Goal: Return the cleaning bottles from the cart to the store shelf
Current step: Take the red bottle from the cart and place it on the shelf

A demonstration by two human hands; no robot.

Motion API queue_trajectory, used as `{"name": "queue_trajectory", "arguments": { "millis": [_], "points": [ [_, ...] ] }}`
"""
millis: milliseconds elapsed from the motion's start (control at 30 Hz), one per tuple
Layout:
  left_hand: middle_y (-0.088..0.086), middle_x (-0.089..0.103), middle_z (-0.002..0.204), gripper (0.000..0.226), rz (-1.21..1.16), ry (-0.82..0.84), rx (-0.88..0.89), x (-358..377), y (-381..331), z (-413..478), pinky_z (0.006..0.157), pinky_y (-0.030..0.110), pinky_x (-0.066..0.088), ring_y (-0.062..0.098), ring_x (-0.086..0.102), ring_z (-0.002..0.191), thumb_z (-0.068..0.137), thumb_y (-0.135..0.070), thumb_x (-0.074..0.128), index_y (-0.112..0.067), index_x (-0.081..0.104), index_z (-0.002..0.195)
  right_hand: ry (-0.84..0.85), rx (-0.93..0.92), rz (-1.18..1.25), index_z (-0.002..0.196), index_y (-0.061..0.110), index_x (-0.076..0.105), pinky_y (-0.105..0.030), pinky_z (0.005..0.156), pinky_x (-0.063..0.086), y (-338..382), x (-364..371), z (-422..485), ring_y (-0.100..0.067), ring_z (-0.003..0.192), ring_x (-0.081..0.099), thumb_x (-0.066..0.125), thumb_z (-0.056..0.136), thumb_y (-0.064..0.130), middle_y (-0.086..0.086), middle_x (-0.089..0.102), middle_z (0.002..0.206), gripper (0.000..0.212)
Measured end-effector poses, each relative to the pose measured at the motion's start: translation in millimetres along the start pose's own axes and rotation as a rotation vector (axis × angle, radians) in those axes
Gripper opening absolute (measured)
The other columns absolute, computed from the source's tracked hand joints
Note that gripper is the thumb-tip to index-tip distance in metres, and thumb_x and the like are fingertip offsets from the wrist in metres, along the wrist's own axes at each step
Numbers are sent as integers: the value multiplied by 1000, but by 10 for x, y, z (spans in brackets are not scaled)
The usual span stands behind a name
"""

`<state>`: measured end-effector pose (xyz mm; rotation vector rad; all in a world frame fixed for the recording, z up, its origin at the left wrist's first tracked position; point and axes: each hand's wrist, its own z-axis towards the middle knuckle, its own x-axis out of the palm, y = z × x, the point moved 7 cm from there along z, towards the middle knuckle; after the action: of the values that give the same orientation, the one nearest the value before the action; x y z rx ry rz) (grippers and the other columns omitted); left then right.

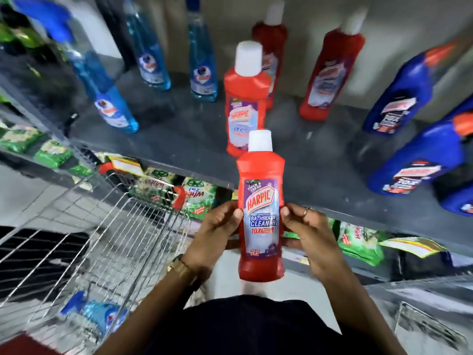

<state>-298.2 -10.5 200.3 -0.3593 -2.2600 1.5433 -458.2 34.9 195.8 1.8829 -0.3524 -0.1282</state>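
I hold a red Harpic bathroom cleaner bottle upright with a white cap, just in front of the dark grey shelf. My left hand grips its left side and my right hand grips its right side. On the shelf stand three more red bottles: one directly behind the held one, another further back and a third to the right. The wire cart is at lower left, with a blue spray bottle lying inside.
Blue glass-cleaner bottles line the shelf's left side; dark blue bottles stand at the right. Green detergent packets fill the lower shelf below. Bare shelf surface lies between the red and dark blue bottles.
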Motion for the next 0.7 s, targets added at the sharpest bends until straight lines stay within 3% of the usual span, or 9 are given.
{"name": "queue_trajectory", "arguments": {
  "millis": [133,267,400,533,633,700],
  "points": [
    [0,71,101,26,27,63,141,430,-305,318,77,26,59,14,66,94,99,-7,40,-20,63,102,-117,-192,12,82,17,70,-26,60,56,347,-380,84,-6,67,66,52,93,9,11,75,70,22],
    [9,63,115,25,94,124,316,822,-647,737,94,42,47,21,58,108,99,-3,39,-15,56,112,-212,-343,96,90,20,66,-15,60,55,671,-710,314,5,68,66,47,94,1,18,75,72,26],
    [6,61,114,21,133,203,375,1127,-795,1112,92,35,48,15,56,106,100,-5,38,-19,53,107,-264,-402,141,95,23,65,-17,65,58,823,-938,581,5,73,68,44,96,1,19,76,75,30],
    [1,64,107,24,151,217,418,1239,-792,1338,85,26,52,2,62,95,100,-4,38,-21,55,102,-311,-408,144,116,10,61,-17,66,57,829,-1099,767,6,78,68,46,96,3,12,73,90,26],
    [-6,65,104,25,174,218,424,1273,-781,1446,81,19,55,-8,64,93,100,-5,37,-23,55,103,-334,-422,135,109,25,62,-21,74,58,838,-1158,826,4,83,68,48,95,5,5,69,101,28],
    [-8,64,105,25,183,223,420,1287,-777,1515,78,16,56,-10,65,91,100,-5,36,-21,54,107,-335,-416,140,113,26,60,-25,78,57,826,-1185,858,2,86,68,49,96,7,3,68,106,28]
  ]
}}
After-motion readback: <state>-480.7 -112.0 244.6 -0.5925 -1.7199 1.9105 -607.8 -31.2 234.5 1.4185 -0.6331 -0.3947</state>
